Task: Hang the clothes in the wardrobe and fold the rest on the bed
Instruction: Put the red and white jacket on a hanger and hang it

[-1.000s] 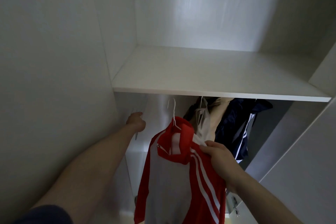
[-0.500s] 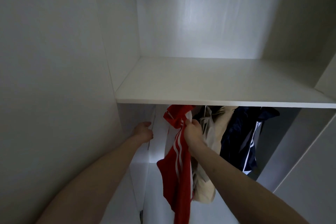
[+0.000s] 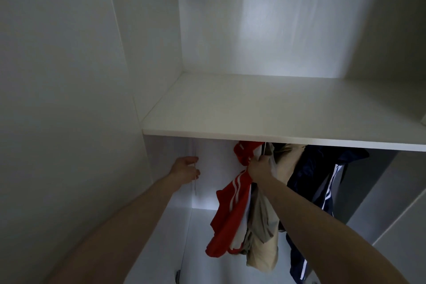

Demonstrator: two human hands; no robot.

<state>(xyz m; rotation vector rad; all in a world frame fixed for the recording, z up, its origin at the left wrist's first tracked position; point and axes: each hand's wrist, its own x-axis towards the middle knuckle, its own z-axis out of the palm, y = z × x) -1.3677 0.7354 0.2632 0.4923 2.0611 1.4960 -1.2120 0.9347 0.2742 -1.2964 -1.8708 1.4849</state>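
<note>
Under the white shelf (image 3: 276, 117), 3 garments hang in a row: a red jacket (image 3: 230, 214) with white stripes, a beige piece (image 3: 265, 226) beside it, a navy one (image 3: 322, 180) further right. The right hand (image 3: 260, 166) grips the red jacket near its collar; whether its hanger sits on the rail, I cannot tell. The left hand (image 3: 185, 168) holds the wardrobe's panel edge. No bed shows, so the folding looks undone. No readable writing.

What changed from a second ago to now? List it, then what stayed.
The right hand carried the red and white jacket up and back from in front of the wardrobe to just under the shelf, beside the beige garment; its grip moved from the jacket's shoulder to near the collar. Unchanged: the left hand on the door edge, and the navy jacket hanging.
</note>
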